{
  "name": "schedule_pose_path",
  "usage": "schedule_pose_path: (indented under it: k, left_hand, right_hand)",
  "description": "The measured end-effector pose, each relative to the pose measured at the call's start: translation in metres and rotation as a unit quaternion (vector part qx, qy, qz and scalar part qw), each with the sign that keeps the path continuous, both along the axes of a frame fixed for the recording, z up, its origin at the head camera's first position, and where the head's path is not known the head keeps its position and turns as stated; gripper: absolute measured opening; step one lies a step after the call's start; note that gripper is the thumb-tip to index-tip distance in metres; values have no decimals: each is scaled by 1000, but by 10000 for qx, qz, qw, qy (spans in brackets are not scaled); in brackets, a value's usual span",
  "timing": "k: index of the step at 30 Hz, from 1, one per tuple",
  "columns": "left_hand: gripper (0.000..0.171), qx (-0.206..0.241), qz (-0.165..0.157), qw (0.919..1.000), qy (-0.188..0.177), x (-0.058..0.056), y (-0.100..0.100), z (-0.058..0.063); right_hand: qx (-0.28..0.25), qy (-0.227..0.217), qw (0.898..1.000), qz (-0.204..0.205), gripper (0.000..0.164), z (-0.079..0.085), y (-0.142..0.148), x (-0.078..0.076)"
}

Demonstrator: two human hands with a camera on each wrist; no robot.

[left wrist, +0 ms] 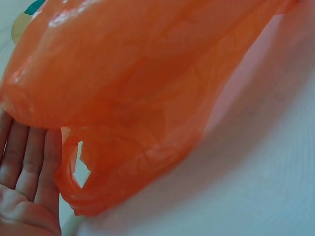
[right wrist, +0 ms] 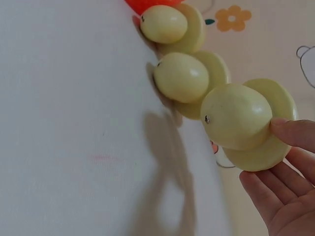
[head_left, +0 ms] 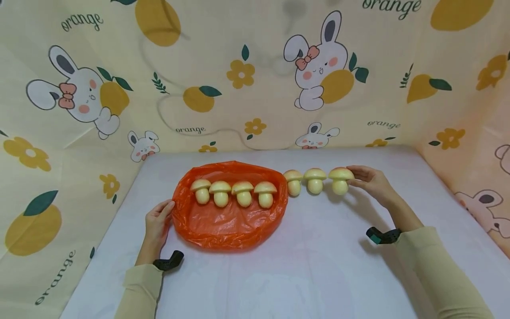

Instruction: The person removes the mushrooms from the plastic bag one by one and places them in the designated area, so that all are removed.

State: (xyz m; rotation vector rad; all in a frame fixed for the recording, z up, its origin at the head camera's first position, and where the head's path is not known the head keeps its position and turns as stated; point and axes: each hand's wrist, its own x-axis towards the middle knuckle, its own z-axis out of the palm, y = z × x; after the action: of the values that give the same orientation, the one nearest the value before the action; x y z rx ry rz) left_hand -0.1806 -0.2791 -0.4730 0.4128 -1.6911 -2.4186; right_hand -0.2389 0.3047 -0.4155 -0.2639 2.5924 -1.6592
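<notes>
An orange-red plastic bag (head_left: 235, 226) lies spread on the white table with its rim rolled up. Several pale yellow toy mushrooms (head_left: 221, 193) sit in a row inside it. My left hand (head_left: 157, 223) pinches the bag's left edge; in the left wrist view the bag (left wrist: 128, 88) covers its fingertips. To the right, my right hand (head_left: 372, 185) holds a toy mushroom (head_left: 340, 179) by its cap, thumb on one side and fingers on the other. This mushroom (right wrist: 236, 115) looks raised off the table. Two more mushrooms (head_left: 314, 181) stand between it and the bag.
The white tabletop (head_left: 271, 283) stretches in front of the bag and both arms. A cloth printed with rabbits and oranges (head_left: 239, 110) hangs behind the table and along its sides. Each wrist wears a black camera mount (head_left: 169, 261).
</notes>
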Motion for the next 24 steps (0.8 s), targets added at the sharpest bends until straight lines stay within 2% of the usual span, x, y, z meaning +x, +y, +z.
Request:
schedule_pose_path:
  k: [6,14,19,24]
  left_hand:
    - [20,-39,10,10000,27,0,1,0]
    - [20,-48,79,10000,-15,-1,2,-1]
    - [21,-3,28,10000,81,-2,2,-1]
    - [20,2,55,10000,71,-2,2,-2]
  right_hand:
    - [-79,-97,9999,7,57,-6,4,-5]
    - [107,-282,9995,-61,61,-12,7,-13]
    - [160,-386,9991,-78,61,-16,9,-17]
    - [486,-438,9978,-69,59,-19,10,-22]
